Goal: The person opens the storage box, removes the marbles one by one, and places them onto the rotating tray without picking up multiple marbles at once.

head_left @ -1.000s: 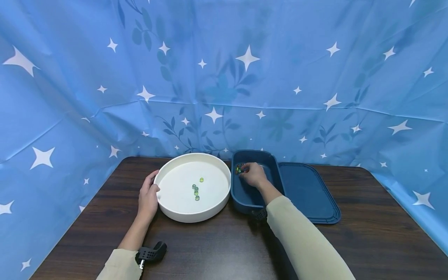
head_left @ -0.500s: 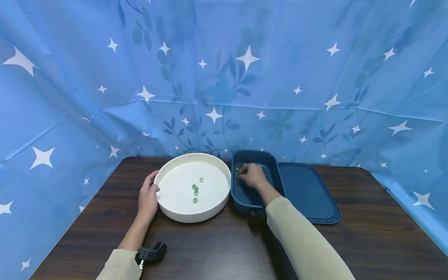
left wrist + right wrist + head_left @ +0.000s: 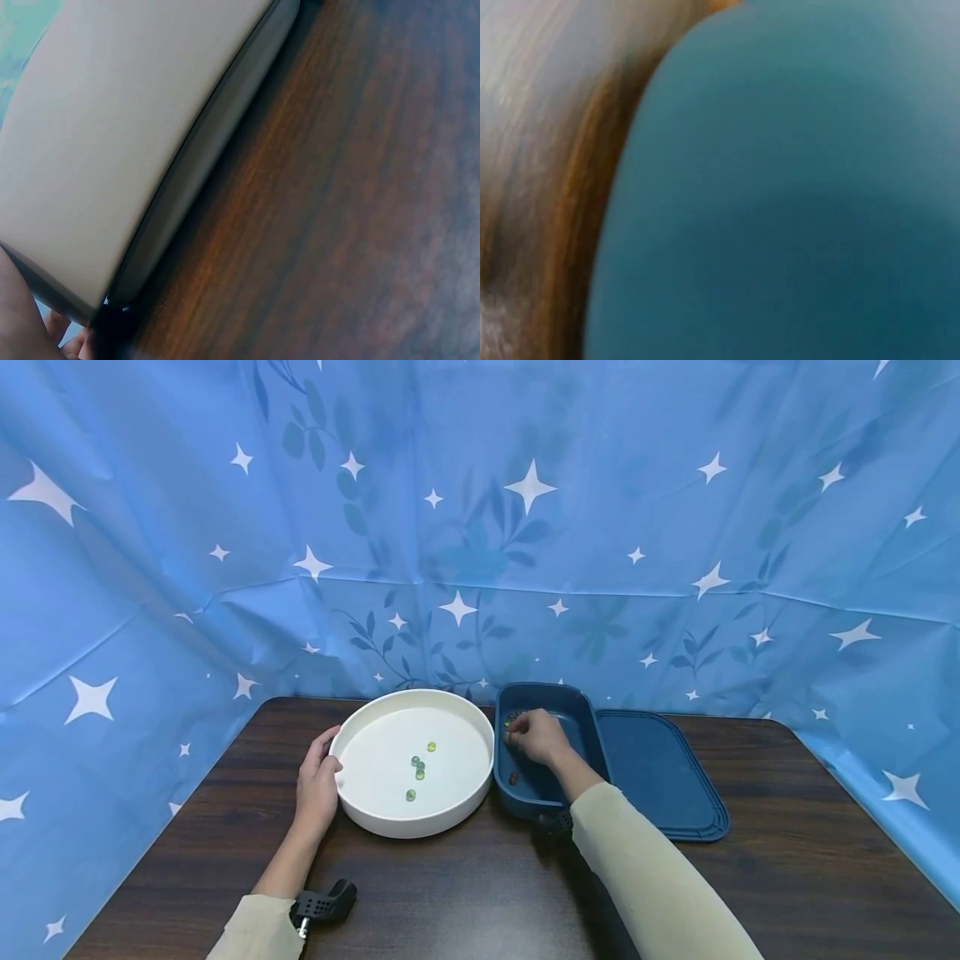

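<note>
My left hand [image 3: 317, 785] holds the left side of a round white tray [image 3: 480, 785], thumb at its rim and fingers along the outer wall. In the left wrist view, parts of the fingers [image 3: 56, 326] show beside the tray's wall [image 3: 202, 142]. Inside the tray lie several green and yellow-green glass marbles [image 3: 410, 795]. My right hand [image 3: 542, 737] reaches down into a dark blue rectangular box [image 3: 592, 743], its fingers bent beside several marbles at the left wall. A yellow-green marble [image 3: 507, 725] shows at the fingertips; whether it is pinched is unclear. Nearer the front lies a reddish marble [image 3: 513, 778].
A flat blue lid [image 3: 660, 768] lies right of the box on the dark wooden table [image 3: 450, 893]. The tray and box stand side by side near the back edge. Behind hangs a blue curtain [image 3: 480, 527] with white stars. The right wrist view shows mainly a blurred blue wall.
One green marble in the tray has rolled forward and left. The reddish marble now shows near the box's front. My right hand has shifted slightly among the marbles; my left hand stays put.
</note>
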`<state>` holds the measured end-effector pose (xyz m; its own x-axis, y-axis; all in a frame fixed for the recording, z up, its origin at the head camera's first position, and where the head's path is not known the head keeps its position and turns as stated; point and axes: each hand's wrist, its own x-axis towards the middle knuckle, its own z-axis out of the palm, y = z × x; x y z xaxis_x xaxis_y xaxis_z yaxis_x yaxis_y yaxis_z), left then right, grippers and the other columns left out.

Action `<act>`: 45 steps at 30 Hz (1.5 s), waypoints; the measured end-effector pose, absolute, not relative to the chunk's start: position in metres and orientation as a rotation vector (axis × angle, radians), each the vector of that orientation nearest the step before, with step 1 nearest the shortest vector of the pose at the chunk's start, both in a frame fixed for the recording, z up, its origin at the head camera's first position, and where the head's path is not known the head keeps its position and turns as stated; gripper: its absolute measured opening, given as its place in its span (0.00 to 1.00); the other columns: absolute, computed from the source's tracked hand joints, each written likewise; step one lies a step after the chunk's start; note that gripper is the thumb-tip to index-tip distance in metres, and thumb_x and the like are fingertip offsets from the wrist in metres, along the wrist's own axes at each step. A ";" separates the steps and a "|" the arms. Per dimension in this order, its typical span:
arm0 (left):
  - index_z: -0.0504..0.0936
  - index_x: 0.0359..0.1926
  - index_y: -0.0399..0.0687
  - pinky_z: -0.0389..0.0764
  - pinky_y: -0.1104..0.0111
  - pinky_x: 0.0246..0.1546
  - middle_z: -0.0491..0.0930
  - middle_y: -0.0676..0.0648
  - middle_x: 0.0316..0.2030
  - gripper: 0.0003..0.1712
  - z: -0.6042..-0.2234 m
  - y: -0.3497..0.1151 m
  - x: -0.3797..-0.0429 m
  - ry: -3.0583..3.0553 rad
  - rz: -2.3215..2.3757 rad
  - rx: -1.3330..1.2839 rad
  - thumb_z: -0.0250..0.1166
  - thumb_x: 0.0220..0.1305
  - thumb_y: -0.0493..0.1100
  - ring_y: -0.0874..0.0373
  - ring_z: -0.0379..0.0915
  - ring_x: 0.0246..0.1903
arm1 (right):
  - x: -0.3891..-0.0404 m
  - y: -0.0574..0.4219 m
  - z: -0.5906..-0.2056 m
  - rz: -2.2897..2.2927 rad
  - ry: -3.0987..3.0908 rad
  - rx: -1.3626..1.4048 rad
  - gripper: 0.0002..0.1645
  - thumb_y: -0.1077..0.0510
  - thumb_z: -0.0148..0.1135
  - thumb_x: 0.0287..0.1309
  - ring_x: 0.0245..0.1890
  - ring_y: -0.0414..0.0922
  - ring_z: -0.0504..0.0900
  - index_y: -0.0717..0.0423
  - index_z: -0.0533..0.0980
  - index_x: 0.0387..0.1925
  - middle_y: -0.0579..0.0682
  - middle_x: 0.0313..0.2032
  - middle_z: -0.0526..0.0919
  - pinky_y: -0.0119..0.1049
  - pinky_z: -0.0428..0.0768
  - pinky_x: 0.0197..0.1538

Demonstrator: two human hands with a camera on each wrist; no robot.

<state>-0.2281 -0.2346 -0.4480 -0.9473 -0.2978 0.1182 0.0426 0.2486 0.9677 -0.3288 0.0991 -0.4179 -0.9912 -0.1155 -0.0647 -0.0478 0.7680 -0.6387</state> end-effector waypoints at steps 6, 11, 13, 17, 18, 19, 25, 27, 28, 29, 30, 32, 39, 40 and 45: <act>0.63 0.75 0.47 0.59 0.51 0.73 0.60 0.43 0.77 0.37 -0.449 -0.233 -0.229 -2.247 -1.765 0.250 0.40 0.63 0.34 0.47 0.55 0.76 | -0.321 0.101 -0.405 -1.191 2.869 -0.194 0.11 0.57 0.63 0.66 0.38 0.45 0.84 0.57 0.86 0.44 0.54 0.42 0.89 0.40 0.84 0.43; 0.64 0.75 0.48 0.59 0.51 0.73 0.60 0.43 0.77 0.37 -0.449 -0.233 -0.230 -2.247 -1.762 0.251 0.40 0.64 0.34 0.47 0.56 0.76 | -0.317 0.100 -0.398 -1.243 2.898 -0.228 0.12 0.54 0.64 0.66 0.39 0.45 0.83 0.55 0.86 0.45 0.53 0.41 0.89 0.40 0.83 0.43; 0.64 0.75 0.47 0.59 0.51 0.73 0.61 0.43 0.77 0.37 -0.449 -0.233 -0.230 -2.247 -1.759 0.248 0.40 0.64 0.34 0.47 0.56 0.76 | -0.314 0.098 -0.394 -1.257 2.908 -0.245 0.12 0.53 0.65 0.65 0.39 0.46 0.82 0.55 0.86 0.44 0.52 0.40 0.88 0.39 0.82 0.42; 0.64 0.75 0.48 0.59 0.51 0.73 0.60 0.43 0.77 0.37 -0.449 -0.232 -0.230 -2.248 -1.756 0.247 0.40 0.64 0.34 0.47 0.56 0.76 | -0.304 0.089 -0.382 -1.315 2.895 -0.250 0.11 0.53 0.67 0.63 0.38 0.47 0.81 0.54 0.87 0.42 0.52 0.39 0.87 0.37 0.80 0.38; 0.64 0.75 0.48 0.59 0.51 0.73 0.60 0.43 0.77 0.37 -0.449 -0.232 -0.230 -2.249 -1.757 0.246 0.40 0.64 0.34 0.47 0.56 0.76 | -0.302 0.086 -0.380 -1.331 2.885 -0.252 0.11 0.53 0.67 0.63 0.37 0.47 0.81 0.54 0.87 0.42 0.52 0.38 0.87 0.36 0.79 0.37; 0.63 0.75 0.48 0.59 0.50 0.73 0.60 0.43 0.77 0.37 -0.449 -0.232 -0.230 -2.249 -1.760 0.246 0.40 0.64 0.34 0.47 0.56 0.76 | -0.299 0.084 -0.378 -1.342 2.877 -0.255 0.11 0.53 0.67 0.63 0.36 0.47 0.81 0.54 0.87 0.42 0.52 0.38 0.87 0.35 0.79 0.36; 0.63 0.75 0.48 0.58 0.49 0.74 0.60 0.43 0.77 0.36 -0.448 -0.232 -0.231 -2.254 -1.770 0.250 0.41 0.65 0.34 0.46 0.55 0.76 | -0.287 0.065 -0.372 -1.429 2.816 -0.308 0.10 0.53 0.68 0.62 0.34 0.46 0.79 0.53 0.86 0.41 0.51 0.36 0.85 0.33 0.77 0.33; 0.62 0.76 0.49 0.58 0.49 0.74 0.60 0.43 0.77 0.37 -0.448 -0.232 -0.230 -2.261 -1.768 0.249 0.41 0.65 0.34 0.46 0.55 0.76 | -0.284 0.058 -0.373 -1.455 2.804 -0.338 0.09 0.53 0.68 0.62 0.33 0.45 0.78 0.53 0.86 0.40 0.51 0.35 0.85 0.33 0.77 0.33; 0.62 0.76 0.49 0.58 0.49 0.73 0.59 0.43 0.77 0.37 -0.448 -0.232 -0.230 -2.264 -1.766 0.249 0.40 0.65 0.34 0.46 0.55 0.76 | -0.283 0.055 -0.374 -1.461 2.799 -0.354 0.09 0.53 0.69 0.61 0.33 0.45 0.78 0.53 0.87 0.40 0.51 0.35 0.85 0.33 0.77 0.33; 0.62 0.76 0.49 0.59 0.49 0.73 0.59 0.43 0.77 0.37 -0.448 -0.233 -0.229 -2.264 -1.765 0.252 0.40 0.64 0.34 0.46 0.55 0.76 | -0.282 0.051 -0.376 -1.466 2.793 -0.373 0.09 0.53 0.69 0.61 0.33 0.44 0.79 0.53 0.87 0.40 0.50 0.35 0.85 0.32 0.77 0.33; 0.62 0.76 0.49 0.59 0.49 0.73 0.60 0.42 0.77 0.37 -0.448 -0.233 -0.229 -2.263 -1.762 0.254 0.40 0.64 0.34 0.46 0.55 0.76 | -0.281 0.047 -0.377 -1.465 2.790 -0.394 0.10 0.53 0.69 0.61 0.34 0.43 0.80 0.53 0.87 0.40 0.50 0.36 0.86 0.32 0.78 0.34; 0.62 0.76 0.49 0.59 0.49 0.72 0.60 0.42 0.77 0.38 -0.448 -0.234 -0.228 -2.256 -1.760 0.257 0.40 0.64 0.34 0.45 0.55 0.76 | -0.279 0.040 -0.380 -1.460 2.786 -0.430 0.10 0.53 0.69 0.61 0.34 0.43 0.81 0.52 0.87 0.40 0.50 0.36 0.86 0.32 0.79 0.35; 0.62 0.76 0.48 0.59 0.50 0.72 0.60 0.42 0.77 0.38 -0.449 -0.232 -0.228 -2.257 -1.777 0.246 0.40 0.64 0.33 0.46 0.55 0.76 | -0.276 0.023 -0.388 -1.391 2.818 -0.486 0.07 0.55 0.69 0.60 0.32 0.41 0.81 0.52 0.87 0.38 0.48 0.33 0.87 0.34 0.78 0.36; 0.62 0.76 0.48 0.59 0.50 0.72 0.60 0.43 0.77 0.38 -0.449 -0.232 -0.228 -2.257 -1.773 0.247 0.40 0.64 0.34 0.46 0.55 0.76 | -0.276 0.021 -0.389 -1.350 2.838 -0.482 0.06 0.54 0.69 0.60 0.31 0.41 0.81 0.51 0.87 0.37 0.47 0.32 0.87 0.34 0.78 0.35; 0.62 0.76 0.48 0.59 0.50 0.72 0.60 0.42 0.76 0.38 -0.449 -0.232 -0.228 -2.242 -1.773 0.237 0.39 0.64 0.33 0.46 0.55 0.76 | -0.276 0.010 -0.389 -1.082 2.946 -0.427 0.07 0.51 0.70 0.60 0.33 0.39 0.79 0.46 0.87 0.37 0.42 0.32 0.87 0.39 0.76 0.39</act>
<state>-0.2276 -0.2322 -0.4489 -0.9493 -0.2938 0.1114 0.0407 0.2367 0.9707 -0.2765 0.0095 -0.3890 -0.9634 -0.2420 0.1157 -0.2594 0.7303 -0.6320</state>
